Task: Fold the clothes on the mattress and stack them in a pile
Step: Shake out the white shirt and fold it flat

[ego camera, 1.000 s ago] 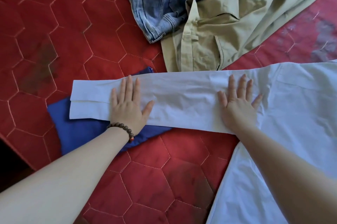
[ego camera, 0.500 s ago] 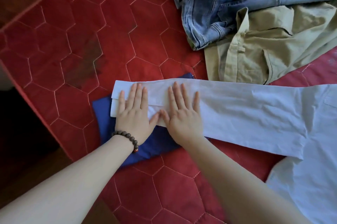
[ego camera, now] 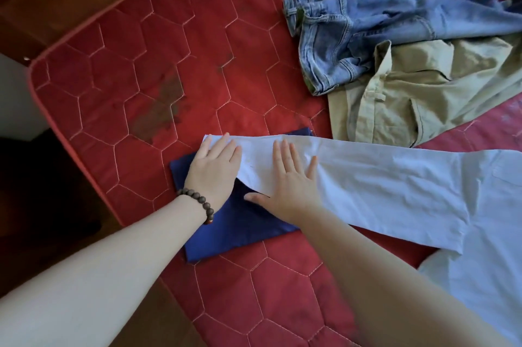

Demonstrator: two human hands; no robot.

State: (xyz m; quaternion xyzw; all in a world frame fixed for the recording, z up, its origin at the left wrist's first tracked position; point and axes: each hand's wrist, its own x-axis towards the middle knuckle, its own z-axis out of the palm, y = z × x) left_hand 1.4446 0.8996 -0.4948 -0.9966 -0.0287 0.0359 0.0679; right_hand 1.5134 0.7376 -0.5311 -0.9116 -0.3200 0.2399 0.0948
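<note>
Clothes lie in three places on the red quilted mattress [ego camera: 214, 70]: a white shirt [ego camera: 423, 194] spread at the right, its long sleeve [ego camera: 353, 171] stretched leftward over a folded dark blue garment [ego camera: 234, 228] near the mattress corner, and jeans [ego camera: 353, 44] and a khaki shirt [ego camera: 423, 92] heaped unfolded at the far side. Both hands are flat and grip nothing: the left hand [ego camera: 214, 168], above a bead bracelet [ego camera: 197, 202], presses the cuff end, while the right hand [ego camera: 291, 180] presses the sleeve just beside it. The step looks like smoothing the sleeve before folding it in. To do it well, keep the palms flat, stroke the cloth outward so no crease gets trapped, then fold the sleeve across the shirt body without dragging the blue garment out of square.
</note>
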